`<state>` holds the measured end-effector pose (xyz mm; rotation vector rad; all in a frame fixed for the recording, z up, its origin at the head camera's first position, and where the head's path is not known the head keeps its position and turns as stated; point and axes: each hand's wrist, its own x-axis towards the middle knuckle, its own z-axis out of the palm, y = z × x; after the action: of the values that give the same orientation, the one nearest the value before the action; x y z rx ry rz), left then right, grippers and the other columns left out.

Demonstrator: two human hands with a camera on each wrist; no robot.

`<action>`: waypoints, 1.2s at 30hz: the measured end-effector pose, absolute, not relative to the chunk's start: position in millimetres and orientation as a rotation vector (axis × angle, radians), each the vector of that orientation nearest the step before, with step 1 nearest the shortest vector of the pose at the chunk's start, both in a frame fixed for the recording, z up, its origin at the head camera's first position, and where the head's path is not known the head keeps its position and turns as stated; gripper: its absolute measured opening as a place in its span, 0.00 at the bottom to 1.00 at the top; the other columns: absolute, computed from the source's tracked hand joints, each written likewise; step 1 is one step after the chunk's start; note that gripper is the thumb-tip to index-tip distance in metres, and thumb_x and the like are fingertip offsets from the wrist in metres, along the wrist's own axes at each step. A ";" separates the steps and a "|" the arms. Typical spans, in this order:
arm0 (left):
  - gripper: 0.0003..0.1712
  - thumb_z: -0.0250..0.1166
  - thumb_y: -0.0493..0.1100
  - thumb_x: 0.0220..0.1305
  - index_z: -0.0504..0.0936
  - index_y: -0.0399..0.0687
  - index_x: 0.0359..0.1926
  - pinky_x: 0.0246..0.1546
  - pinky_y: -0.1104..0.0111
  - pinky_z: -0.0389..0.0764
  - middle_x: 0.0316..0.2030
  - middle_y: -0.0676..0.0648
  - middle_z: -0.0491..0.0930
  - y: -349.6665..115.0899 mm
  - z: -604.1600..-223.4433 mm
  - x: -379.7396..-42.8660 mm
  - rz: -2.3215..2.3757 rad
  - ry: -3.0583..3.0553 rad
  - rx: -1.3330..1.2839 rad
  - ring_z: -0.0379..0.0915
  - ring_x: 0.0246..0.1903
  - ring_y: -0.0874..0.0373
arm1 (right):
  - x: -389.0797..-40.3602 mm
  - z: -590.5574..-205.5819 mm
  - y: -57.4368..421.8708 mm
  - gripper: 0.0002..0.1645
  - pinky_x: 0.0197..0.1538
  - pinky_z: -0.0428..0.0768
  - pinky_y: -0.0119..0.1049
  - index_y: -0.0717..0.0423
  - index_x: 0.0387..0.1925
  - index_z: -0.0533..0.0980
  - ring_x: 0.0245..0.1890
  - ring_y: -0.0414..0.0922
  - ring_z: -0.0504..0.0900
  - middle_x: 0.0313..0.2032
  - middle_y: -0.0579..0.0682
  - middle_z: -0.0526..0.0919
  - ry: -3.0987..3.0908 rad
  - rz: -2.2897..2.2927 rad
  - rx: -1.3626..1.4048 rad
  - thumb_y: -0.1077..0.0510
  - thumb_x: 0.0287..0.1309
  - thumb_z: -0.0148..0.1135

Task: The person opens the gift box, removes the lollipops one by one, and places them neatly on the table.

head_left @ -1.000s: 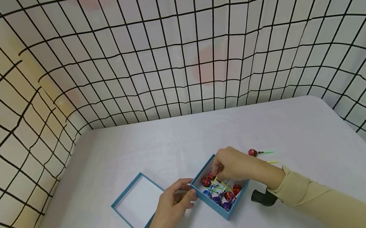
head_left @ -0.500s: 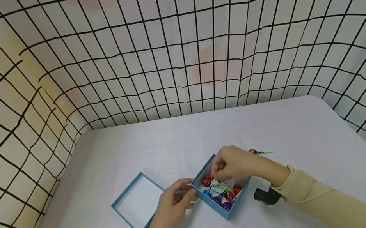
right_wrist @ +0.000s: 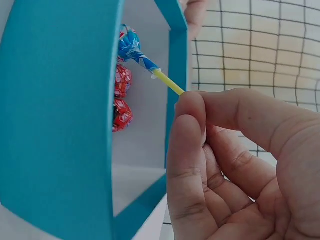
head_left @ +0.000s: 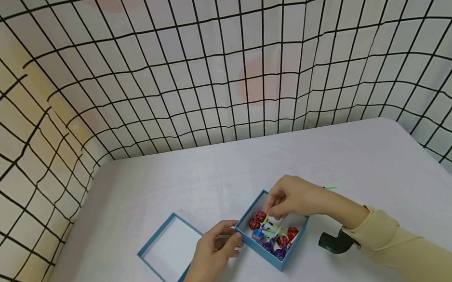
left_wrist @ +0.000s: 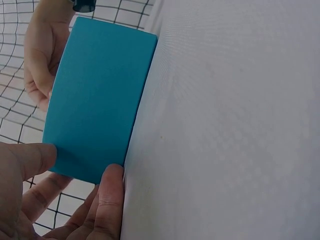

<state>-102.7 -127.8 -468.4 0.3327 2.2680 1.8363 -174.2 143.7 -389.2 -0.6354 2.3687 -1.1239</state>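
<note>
Lollipops mostly boxed, one in the fingers, one left outside

The right hand [head_left: 293, 197] pinches the yellow stick of a blue lollipop [right_wrist: 134, 49] over the blue box [head_left: 277, 261], where several red and purple ones already lie. The left hand [head_left: 216, 248] grips the box's nine-o'clock corner, thumb and fingers curled on its wall. Another lollipop's green stick [head_left: 330, 187] shows at two o'clock of the box; the lid [head_left: 171, 251] sits at nine o'clock.

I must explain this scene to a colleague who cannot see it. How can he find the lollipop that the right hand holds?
On the white table find the blue box full of lollipops, right of the empty lid. The right hand pinches one lollipop over it: blue wrapper, yellow stick, while the lollipops beside it are red.
</note>
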 end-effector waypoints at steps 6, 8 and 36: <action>0.20 0.65 0.39 0.79 0.80 0.38 0.66 0.42 0.66 0.93 0.52 0.34 0.84 -128.1 -468.8 -102.6 1.837 2.263 0.337 0.90 0.46 0.42 | -170.6 -385.1 158.5 0.09 0.41 0.90 0.43 0.62 0.41 0.88 0.32 0.43 0.84 0.31 0.50 0.90 2.350 -1.192 -0.627 0.58 0.69 0.71; 0.20 0.65 0.40 0.79 0.80 0.38 0.66 0.42 0.66 0.93 0.51 0.34 0.84 -128.2 -468.7 -102.6 1.836 2.264 0.335 0.90 0.46 0.43 | -168.2 -383.0 163.5 0.09 0.40 0.88 0.39 0.61 0.42 0.88 0.33 0.44 0.84 0.32 0.48 0.90 2.347 -1.217 -0.598 0.57 0.69 0.71; 0.20 0.64 0.43 0.80 0.81 0.37 0.65 0.42 0.66 0.93 0.51 0.34 0.85 -128.2 -468.4 -102.4 1.829 2.277 0.322 0.90 0.45 0.47 | -140.1 -389.6 251.2 0.18 0.49 0.91 0.33 0.71 0.53 0.83 0.42 0.42 0.90 0.47 0.57 0.92 2.302 -1.514 -0.359 0.58 0.74 0.67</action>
<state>-102.4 -128.2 -468.4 0.3217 2.2770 1.8289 -140.1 251.2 -389.6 -0.3588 2.3017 -1.5140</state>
